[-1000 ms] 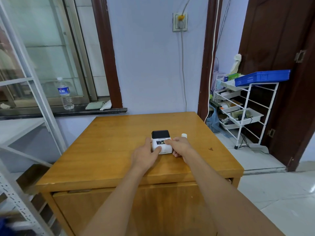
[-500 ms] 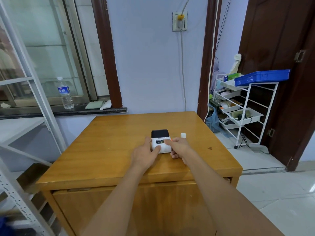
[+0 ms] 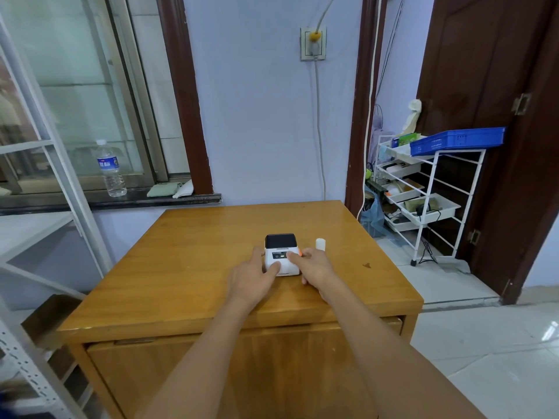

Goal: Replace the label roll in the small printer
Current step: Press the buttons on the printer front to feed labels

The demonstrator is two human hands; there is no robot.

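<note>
The small printer [image 3: 282,254], white with a black top, sits near the middle of the wooden worktop [image 3: 187,267]. Your left hand [image 3: 251,278] wraps its left side, thumb on the front. Your right hand [image 3: 314,266] holds the right side, one finger on the front panel by the little orange tab. So each grip is closed on the printer. A small white roll [image 3: 320,245] stands upright just beside your right hand.

1 printer [image 3: 281,254], 1 label roll [image 3: 320,244], 2 hands, 1 bottle [image 3: 110,168], 1 blue tray [image 3: 456,141].
</note>
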